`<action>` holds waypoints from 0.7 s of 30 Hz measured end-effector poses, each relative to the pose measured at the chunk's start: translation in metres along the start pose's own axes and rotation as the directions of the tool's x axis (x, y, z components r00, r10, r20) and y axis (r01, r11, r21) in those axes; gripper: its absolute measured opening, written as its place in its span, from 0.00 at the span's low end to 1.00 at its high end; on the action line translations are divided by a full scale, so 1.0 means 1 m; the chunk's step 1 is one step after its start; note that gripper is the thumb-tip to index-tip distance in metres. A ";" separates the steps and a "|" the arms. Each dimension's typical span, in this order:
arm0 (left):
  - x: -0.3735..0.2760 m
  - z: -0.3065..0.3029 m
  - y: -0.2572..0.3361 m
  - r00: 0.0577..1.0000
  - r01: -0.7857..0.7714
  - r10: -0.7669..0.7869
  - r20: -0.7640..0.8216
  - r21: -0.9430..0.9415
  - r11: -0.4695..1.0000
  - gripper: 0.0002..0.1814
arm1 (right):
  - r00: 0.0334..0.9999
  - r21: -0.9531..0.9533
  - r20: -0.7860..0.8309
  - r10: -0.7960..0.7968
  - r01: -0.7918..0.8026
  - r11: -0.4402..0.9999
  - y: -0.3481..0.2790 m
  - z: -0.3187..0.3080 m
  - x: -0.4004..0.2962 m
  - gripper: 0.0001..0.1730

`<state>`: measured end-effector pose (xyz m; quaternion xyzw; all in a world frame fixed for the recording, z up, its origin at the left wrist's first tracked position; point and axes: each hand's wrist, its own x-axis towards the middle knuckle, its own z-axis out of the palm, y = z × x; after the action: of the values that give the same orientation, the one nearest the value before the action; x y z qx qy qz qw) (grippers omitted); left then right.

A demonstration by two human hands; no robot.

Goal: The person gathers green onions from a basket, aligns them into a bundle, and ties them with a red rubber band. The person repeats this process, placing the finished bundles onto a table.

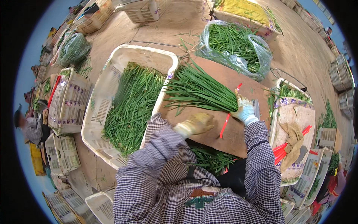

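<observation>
A bundle of long green leaves, apparently garlic chives (208, 91), lies across a brown board (235, 142). My right hand (244, 108), in a soiled glove, cups its stem end, with fingers and thumb on either side. Under that end runs a red tie strip (224, 126), both ends sticking out flat on the board. My left hand (197, 124), gloved and slightly blurred, hovers empty over the board just below the bundle, fingers a little apart. A grey metal piece (255, 108), perhaps a blade, stands right beside my right hand.
At left, a white plastic crate (95, 112) holds loose chives (134, 112). Beyond the board sits a clear plastic bag (261, 47) of greens. To the right, a covered crate (292, 112) bears red strips (280, 152) and a brown cloth (293, 137). A person (33, 127) is at far left.
</observation>
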<state>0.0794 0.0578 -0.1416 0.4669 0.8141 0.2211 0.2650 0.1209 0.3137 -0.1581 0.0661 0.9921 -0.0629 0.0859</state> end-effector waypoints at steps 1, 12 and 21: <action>0.011 0.023 -0.005 0.992 -0.045 0.049 -0.117 0.033 0.998 0.24 | 1.000 -0.026 -0.007 -0.005 0.004 1.000 0.000 0.001 0.001 0.63; 0.045 0.047 0.030 0.910 -0.025 0.064 -0.409 0.100 0.995 0.17 | 0.995 -0.033 -0.095 -0.042 0.039 0.999 0.013 0.004 0.002 0.60; 0.075 0.061 0.034 0.911 -0.116 0.150 -0.384 0.111 0.987 0.16 | 0.991 0.191 0.052 -0.121 0.109 0.976 0.024 -0.018 0.009 0.67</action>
<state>0.1090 0.1461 -0.1840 0.4788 0.8256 0.2923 0.0615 0.1128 0.3410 -0.1449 0.0142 0.9807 -0.1629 0.1069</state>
